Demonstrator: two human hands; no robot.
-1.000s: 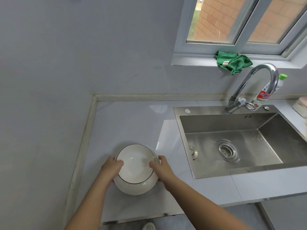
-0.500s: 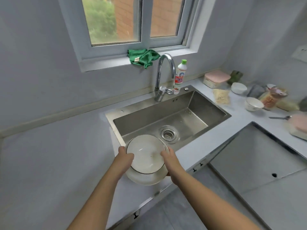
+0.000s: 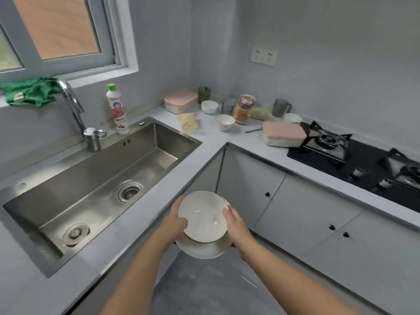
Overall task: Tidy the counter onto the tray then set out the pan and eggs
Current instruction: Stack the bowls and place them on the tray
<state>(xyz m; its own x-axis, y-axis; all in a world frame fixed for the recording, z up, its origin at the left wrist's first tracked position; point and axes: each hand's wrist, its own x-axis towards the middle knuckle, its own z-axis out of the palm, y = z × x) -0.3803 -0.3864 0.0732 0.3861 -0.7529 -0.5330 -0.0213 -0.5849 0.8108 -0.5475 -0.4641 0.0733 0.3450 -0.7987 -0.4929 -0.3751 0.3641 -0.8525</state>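
I hold a large white bowl (image 3: 202, 223) with a thin dark rim in both hands, in the air over the floor in front of the counter corner. My left hand (image 3: 173, 223) grips its left rim and my right hand (image 3: 236, 226) grips its right rim. On the far corner counter lie two small white bowls (image 3: 225, 122) (image 3: 209, 106), a snack jar (image 3: 243, 109), a packet (image 3: 189, 125), two pink-lidded boxes (image 3: 284, 133) (image 3: 180, 101), dark cups (image 3: 203, 94) and a utensil (image 3: 253, 130). No tray, pan or eggs show.
A steel sink (image 3: 95, 178) with a tap (image 3: 72, 110) and a dish soap bottle (image 3: 117, 109) fills the left. A green cloth (image 3: 29, 92) lies on the window sill. A black gas hob (image 3: 359, 155) sits at right, above grey cabinet doors (image 3: 295, 201).
The bowl has been lifted off the counter left of the sink and carried right, past the sink, as my view turned toward the corner and the hob. Both hands keep their grip.
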